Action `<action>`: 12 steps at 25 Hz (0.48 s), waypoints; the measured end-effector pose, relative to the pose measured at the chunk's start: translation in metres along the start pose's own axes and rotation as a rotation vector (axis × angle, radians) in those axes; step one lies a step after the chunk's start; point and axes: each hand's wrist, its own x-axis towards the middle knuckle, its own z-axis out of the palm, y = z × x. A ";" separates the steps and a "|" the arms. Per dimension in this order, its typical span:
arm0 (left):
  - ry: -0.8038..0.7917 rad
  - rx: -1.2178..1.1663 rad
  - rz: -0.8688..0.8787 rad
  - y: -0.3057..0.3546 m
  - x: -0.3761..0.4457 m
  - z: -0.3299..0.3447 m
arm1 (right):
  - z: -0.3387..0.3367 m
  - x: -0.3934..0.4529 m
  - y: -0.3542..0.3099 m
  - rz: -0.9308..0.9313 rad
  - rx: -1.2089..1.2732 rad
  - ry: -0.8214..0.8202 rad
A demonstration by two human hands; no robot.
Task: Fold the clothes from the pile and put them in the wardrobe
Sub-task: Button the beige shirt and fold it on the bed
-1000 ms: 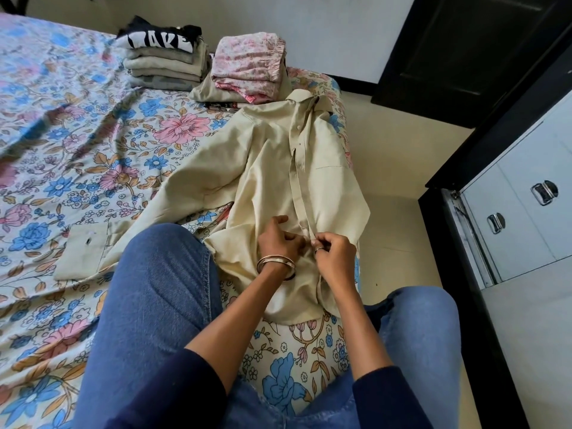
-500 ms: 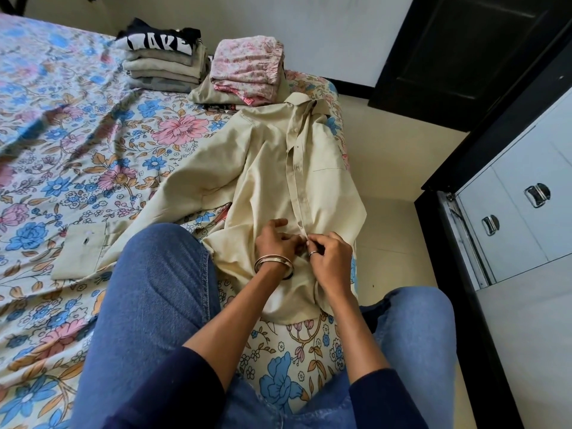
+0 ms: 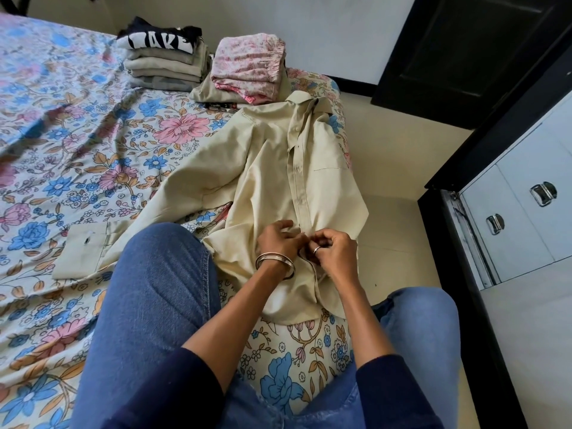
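Note:
A cream long-sleeved shirt (image 3: pixel 272 168) lies front-up on the floral bed (image 3: pixel 77 144), collar away from me, one sleeve stretched out to the left with its cuff (image 3: pixel 82 253) flat. My left hand (image 3: pixel 277 238), with bangles on the wrist, and my right hand (image 3: pixel 332 252), wearing a ring, meet at the lower part of the button placket. Both pinch the placket fabric between curled fingers. The button itself is hidden under my fingers.
Two folded stacks sit at the far end of the bed: a grey stack with a black printed top (image 3: pixel 162 61) and a pink floral stack (image 3: pixel 247 69). A white wardrobe with metal handles (image 3: pixel 526 205) stands at the right across a strip of floor. My jeans-clad knees flank the shirt.
Both hands stay at the same spot on the placket with small finger movements. The view has shifted slightly; the shirt has not moved.

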 end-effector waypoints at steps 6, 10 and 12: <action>0.014 -0.050 -0.055 0.000 0.002 0.002 | 0.008 -0.009 -0.003 0.020 0.017 0.059; 0.006 0.113 0.052 0.002 -0.001 0.004 | 0.012 -0.005 0.001 0.044 -0.031 -0.005; 0.013 0.168 0.075 0.004 -0.003 0.005 | 0.014 -0.009 0.003 -0.080 -0.104 -0.007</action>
